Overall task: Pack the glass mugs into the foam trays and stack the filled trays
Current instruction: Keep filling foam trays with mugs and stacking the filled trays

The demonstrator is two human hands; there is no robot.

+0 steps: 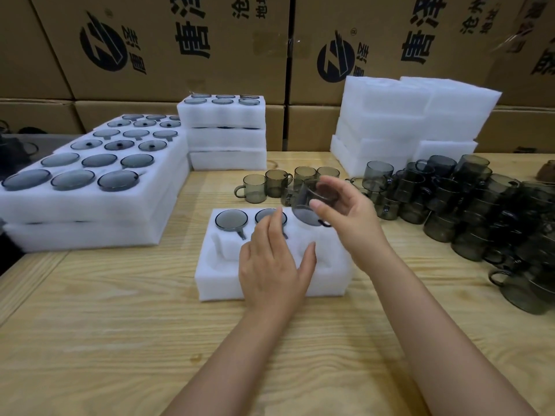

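Smoky grey glass mug [301,210] pinched by right hand [348,214] above white foam tray [330,283]; left hand [270,268] flat upon tray.

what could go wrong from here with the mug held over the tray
1. The right hand holds the mug tilted in the air; if it slips, it may strike the seated mug beside the open slot.
2. The left hand lies across the foam tray, so fingers could get in the way.
3. The stacked mug pile sits near the right forearm and might topple if brushed.
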